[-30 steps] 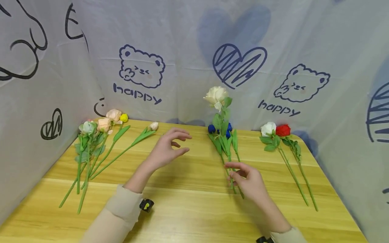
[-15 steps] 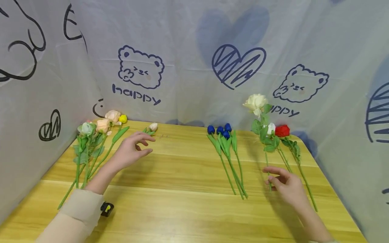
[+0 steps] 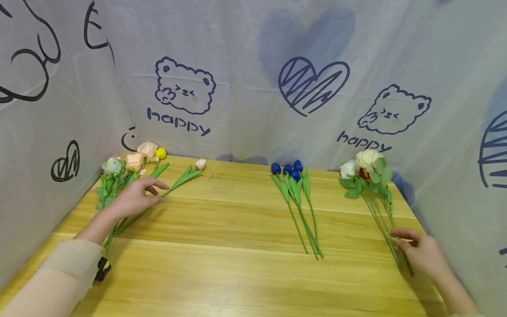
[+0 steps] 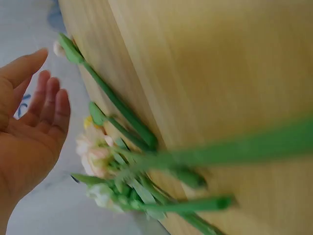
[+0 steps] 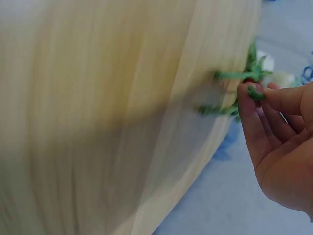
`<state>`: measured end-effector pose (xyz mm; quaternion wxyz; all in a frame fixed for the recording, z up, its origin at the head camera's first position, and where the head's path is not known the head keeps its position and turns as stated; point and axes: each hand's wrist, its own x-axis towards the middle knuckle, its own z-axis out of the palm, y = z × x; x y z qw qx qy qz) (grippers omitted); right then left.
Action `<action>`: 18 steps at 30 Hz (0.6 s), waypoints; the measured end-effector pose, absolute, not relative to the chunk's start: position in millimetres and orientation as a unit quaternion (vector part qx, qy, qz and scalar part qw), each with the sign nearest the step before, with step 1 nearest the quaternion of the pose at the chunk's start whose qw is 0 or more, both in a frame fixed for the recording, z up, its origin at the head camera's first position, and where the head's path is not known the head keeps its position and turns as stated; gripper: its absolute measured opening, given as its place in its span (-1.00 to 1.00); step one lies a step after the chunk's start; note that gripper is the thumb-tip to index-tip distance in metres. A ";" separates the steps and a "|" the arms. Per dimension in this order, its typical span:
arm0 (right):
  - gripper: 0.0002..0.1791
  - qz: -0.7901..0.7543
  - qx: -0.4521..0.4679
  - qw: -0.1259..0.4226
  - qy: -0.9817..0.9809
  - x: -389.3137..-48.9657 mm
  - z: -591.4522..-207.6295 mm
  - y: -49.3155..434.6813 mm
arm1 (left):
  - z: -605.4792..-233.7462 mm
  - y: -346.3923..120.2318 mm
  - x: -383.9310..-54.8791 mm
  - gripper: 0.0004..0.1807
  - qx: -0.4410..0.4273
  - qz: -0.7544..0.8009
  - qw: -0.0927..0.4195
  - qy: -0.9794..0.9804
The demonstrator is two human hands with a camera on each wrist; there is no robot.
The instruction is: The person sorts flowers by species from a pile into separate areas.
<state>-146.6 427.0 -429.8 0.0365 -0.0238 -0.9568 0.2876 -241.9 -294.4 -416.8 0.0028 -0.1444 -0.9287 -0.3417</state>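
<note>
In the head view my right hand point(image 3: 424, 256) pinches the green stem of a cream rose point(image 3: 369, 159) between thumb and fingers. Its bloom hangs over a white rose point(image 3: 349, 169) and a red rose point(image 3: 363, 174), which it mostly covers. The right wrist view shows the cut end of that stem point(image 5: 255, 92) at the fingertips. My left hand point(image 3: 137, 196) holds nothing, its fingers loosely bent, above the stem of a white tulip point(image 3: 200, 164). Near it lie peach roses point(image 3: 147, 150), a yellow tulip point(image 3: 160, 153) and a pale green-white rose point(image 3: 113, 166).
Several blue tulips point(image 3: 288, 169) lie right of the middle of the wooden table point(image 3: 237, 273), stems toward me. A printed cloth point(image 3: 245, 110) hangs behind and along both sides, close to the table's edges.
My right hand has carried the cream rose from over the blue tulips rightward and lowered it over the white and red roses. My left hand has moved left toward the flower pile.
</note>
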 end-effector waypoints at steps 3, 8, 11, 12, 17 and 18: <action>-0.72 0.236 -0.015 0.052 -0.970 -151.3 -431.8 440.9 | -419.3 -303.1 -244.4 -0.66 -0.146 -0.327 -0.017 -0.933; -0.70 0.226 -0.025 0.039 -0.973 -156.8 -438.3 446.8 | -424.7 -314.8 -244.0 -0.64 -0.150 -0.323 -0.051 -0.933; -0.69 0.231 -0.028 0.034 -0.972 -158.5 -440.4 446.4 | -428.4 -318.0 -245.1 -0.64 -0.155 -0.320 -0.063 -0.933; -0.69 0.230 -0.028 0.030 -0.972 -158.7 -440.5 446.1 | -429.5 -318.7 -245.7 -0.65 -0.160 -0.318 -0.064 -0.932; -0.70 0.206 -0.017 0.016 -0.978 -160.6 -440.7 444.1 | -434.5 -320.5 -247.9 -0.70 -0.172 -0.324 -0.067 -0.928; -0.70 0.201 -0.016 0.011 -0.979 -161.3 -440.6 443.3 | -435.1 -321.1 -247.7 -0.71 -0.171 -0.327 -0.068 -0.927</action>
